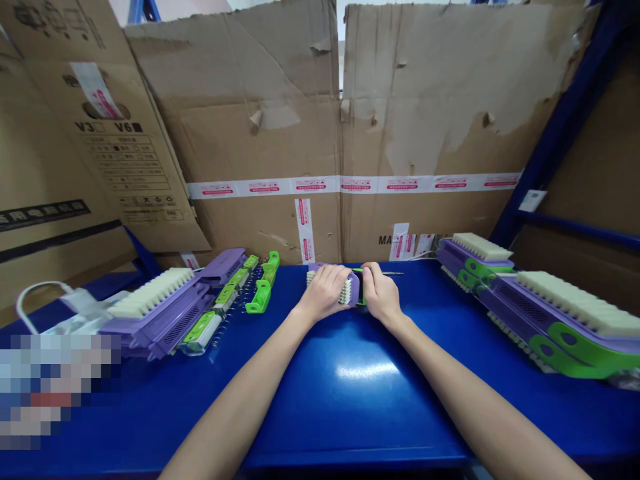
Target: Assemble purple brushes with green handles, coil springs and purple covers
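Near the back middle of the blue table, my left hand [325,292] is closed round a purple brush piece [355,291] with pale bristles. Beside it, my right hand [381,293] is closed on a green and black part [361,287] that meets the right end of the purple piece. A thin pointed rod [394,273] sticks out to the right behind my right hand. My fingers hide much of both parts, so I cannot tell whether they are joined.
Purple parts with a bristle block [153,292], clear-and-green pieces [203,330] and green brackets [259,297] lie left. Finished-looking purple and green brushes [570,320] are stacked right. A white power strip [83,313] sits far left. Cardboard [260,147] walls the table's [350,413] back.
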{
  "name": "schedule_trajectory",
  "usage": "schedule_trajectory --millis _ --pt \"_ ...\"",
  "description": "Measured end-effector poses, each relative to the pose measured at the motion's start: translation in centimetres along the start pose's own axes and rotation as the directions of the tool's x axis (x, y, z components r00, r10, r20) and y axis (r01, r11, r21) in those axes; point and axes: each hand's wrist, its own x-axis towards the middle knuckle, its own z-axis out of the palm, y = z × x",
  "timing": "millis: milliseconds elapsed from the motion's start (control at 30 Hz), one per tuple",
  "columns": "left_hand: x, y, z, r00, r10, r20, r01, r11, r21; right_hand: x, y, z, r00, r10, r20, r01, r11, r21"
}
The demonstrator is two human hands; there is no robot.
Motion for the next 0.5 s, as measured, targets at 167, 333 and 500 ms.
schedule_trajectory --millis 167,333,500 --pt "0.2 0.1 -0.1 1.000 0.017 0.018 -0.017 1.000 -0.004 0.3 0.4 -0.5 0.994 -0.084 0.068 0.084 0.996 0.005" --pt "0.6 0.5 -0.6 0.997 -0.024 0.078 0.023 1.000 0.011 0.5 1.0 -1.0 0.988 -0.121 0.098 0.118 0.993 0.029" --pt "0.8 0.5 -1.2 0.994 -0.075 0.080 0.077 0.997 -0.030 0.5 1.1 -0.8 0.982 -0.130 0.139 0.113 0.986 0.121"
